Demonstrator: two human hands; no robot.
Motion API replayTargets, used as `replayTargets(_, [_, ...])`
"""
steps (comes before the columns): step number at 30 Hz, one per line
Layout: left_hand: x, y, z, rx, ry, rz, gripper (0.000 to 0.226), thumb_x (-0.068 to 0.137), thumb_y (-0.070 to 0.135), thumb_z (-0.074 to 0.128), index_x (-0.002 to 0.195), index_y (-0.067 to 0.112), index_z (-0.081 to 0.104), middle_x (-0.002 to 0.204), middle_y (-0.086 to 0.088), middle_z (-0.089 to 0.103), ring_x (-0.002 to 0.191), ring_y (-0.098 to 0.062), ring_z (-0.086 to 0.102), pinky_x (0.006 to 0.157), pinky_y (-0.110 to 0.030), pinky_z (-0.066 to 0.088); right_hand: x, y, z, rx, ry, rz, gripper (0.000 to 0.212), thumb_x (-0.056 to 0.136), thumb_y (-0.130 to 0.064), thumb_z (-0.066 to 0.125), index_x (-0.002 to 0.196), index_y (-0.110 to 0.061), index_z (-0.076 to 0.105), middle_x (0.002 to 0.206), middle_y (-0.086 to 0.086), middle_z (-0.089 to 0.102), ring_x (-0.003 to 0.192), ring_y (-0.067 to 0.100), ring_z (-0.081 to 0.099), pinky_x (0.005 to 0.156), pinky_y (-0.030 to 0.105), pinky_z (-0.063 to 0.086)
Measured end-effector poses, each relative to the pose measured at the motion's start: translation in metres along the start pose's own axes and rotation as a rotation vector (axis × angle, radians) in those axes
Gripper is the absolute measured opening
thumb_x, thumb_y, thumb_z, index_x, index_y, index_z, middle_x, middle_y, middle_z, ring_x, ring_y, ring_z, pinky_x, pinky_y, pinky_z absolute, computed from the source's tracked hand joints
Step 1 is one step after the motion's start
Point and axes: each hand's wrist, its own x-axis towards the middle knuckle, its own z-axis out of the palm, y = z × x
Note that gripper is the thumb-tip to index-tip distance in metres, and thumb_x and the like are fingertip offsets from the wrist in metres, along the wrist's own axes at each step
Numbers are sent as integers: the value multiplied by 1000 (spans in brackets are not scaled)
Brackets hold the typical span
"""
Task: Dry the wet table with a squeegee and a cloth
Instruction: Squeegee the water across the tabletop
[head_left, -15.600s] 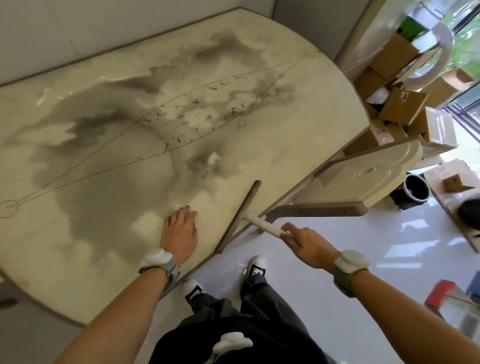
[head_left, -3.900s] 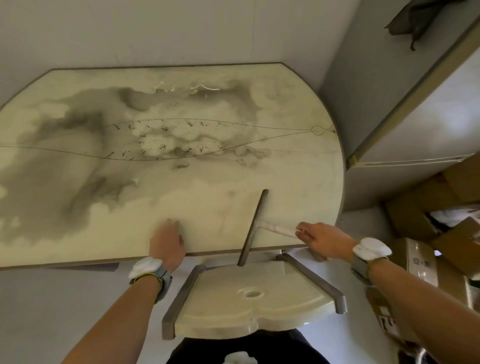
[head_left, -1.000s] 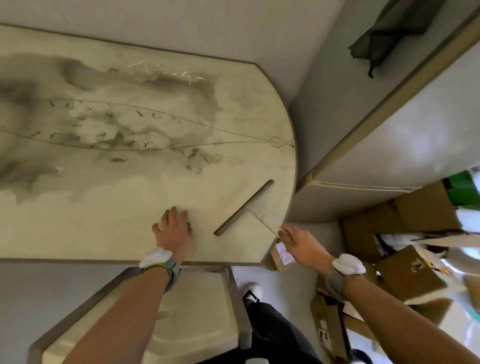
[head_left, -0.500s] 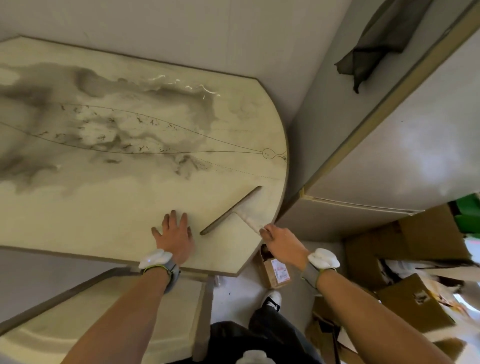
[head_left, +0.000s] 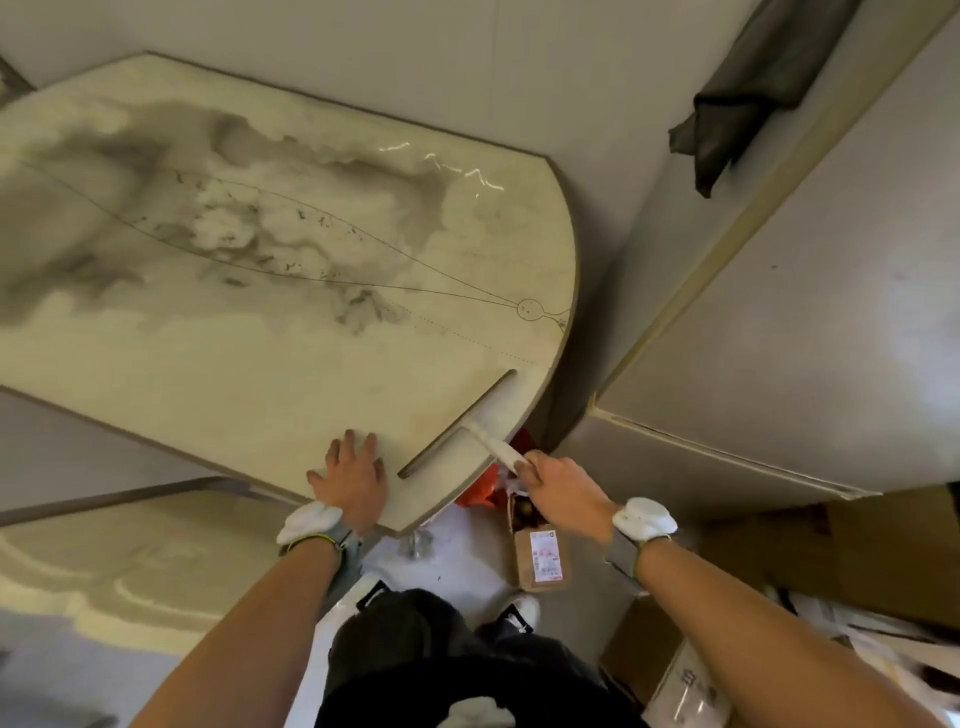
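Moved: squeegee (head_left: 457, 423) had slid nearer the rounded end of the surface (head_left: 260, 374) than half a second before, its blade now almost at the rim; the left hand (head_left: 353, 480) had kept its spot.
Carton: small, labelled carton (head_left: 537, 556) stood on the floor (head_left: 467, 566) under the right wrist, below the edge and apart from the work.
Left hand: lay flat, fingers straight and spread, palm pressed on the near edge just beside the blade's near tip, likely as a brace while leaning in.
Right hand: right hand (head_left: 558, 491) had its fingers curled round the end of the white handle (head_left: 496, 449), off the edge, probably so water could be drawn over the rim.
Squeegee: blade lay on the surface, slanting from beside the left hand toward the rounded end; the handle jutted past the edge.
Surface: near strip looked matt and dry; bright glints (head_left: 452, 166) of water showed along the far edge.
Cloth: dark cloth (head_left: 748, 88) hung over the cabinet (head_left: 779, 338) at far right, well apart from both hands, probably kept for the last film.
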Motion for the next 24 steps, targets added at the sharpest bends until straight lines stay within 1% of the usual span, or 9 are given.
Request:
replayTargets(3, [3, -15, -10, -50, 0, -8, 48, 102, 32, 32, 150, 27, 26, 160, -1, 17, 145, -27, 19, 112, -52, 26, 34, -40, -2, 20, 3, -16, 40, 102, -45, 31, 105, -14, 56, 100, 15, 67, 89, 36, 66, 82, 46, 53])
replayTargets(7, [14, -38, -25, -86, -12, 8, 50, 102, 30, 32, 151, 22, 25, 160, -6, 17, 145, -31, 18, 114, -49, 24, 56, -69, -14, -26, 3, -50, 42, 105, -43, 31, 103, -10, 56, 96, 15, 66, 84, 34, 63, 71, 39, 48])
replayTargets(9, [24, -49, -29, -100, 13, 39, 51, 102, 28, 34, 151, 18, 26, 160, -8, 18, 145, -32, 18, 114, -47, 25, 46, -61, -18, 8, -3, -65, 40, 104, -46, 31, 102, -14, 54, 91, 11, 67, 79, 30, 62, 70, 39, 48])
replayTargets(12, [38, -61, -31, -104, 10, 34, 53, 103, 29, 34, 152, 15, 22, 161, -12, 13, 146, -34, 14, 115, -47, 23, 13, -31, -13, 49, 5, -42, 32, 100, -55, 32, 101, -28, 50, 83, 3, 69, 71, 23, 66, 72, 46, 55])
replayTargets(14, [44, -66, -29, -42, 8, 36, 55, 103, 33, 31, 154, 18, 16, 162, -11, 6, 147, -34, 8, 117, -49, 19, -4, -15, -7, 32, -40, -14, 29, 102, -52, 34, 103, -30, 52, 83, 1, 68, 71, 20, 66, 73, 46, 55])
replayTargets(16, [52, -70, -27, -5, 11, 28, 57, 102, 36, 28, 154, 22, 11, 162, -9, 2, 147, -35, 4, 117, -51, 16, -4, -22, 1, 12, -52, 35, 30, 102, -51, 34, 104, -28, 54, 86, 2, 68, 75, 21, 67, 76, 46, 55])
replayTargets(19, [58, -80, -25, 15, -1, 29, 55, 102, 39, 29, 154, 28, 14, 161, -7, 6, 146, -35, 6, 115, -54, 16, 17, -62, 8, 69, -32, 66, 35, 102, -50, 36, 96, -23, 56, 84, 6, 68, 73, 23, 64, 73, 41, 53])
replayTargets(21, [61, -91, -23, 27, -11, 49, 54, 102, 39, 28, 154, 33, 13, 162, -4, 6, 147, -34, 5, 116, -54, 16, 40, -99, 10, 93, -23, 68, 38, 104, -45, 37, 90, -14, 53, 83, 11, 66, 68, 25, 59, 64, 38, 47])
replayTargets(24, [66, -108, -25, -7, -22, 28, 54, 102, 39, 27, 154, 34, 10, 162, -4, 3, 148, -32, 3, 118, -51, 14, 83, -154, 12, 121, -9, 74, 40, 105, -41, 35, 87, -9, 52, 90, 17, 67, 63, 28, 57, 51, 33, 44])
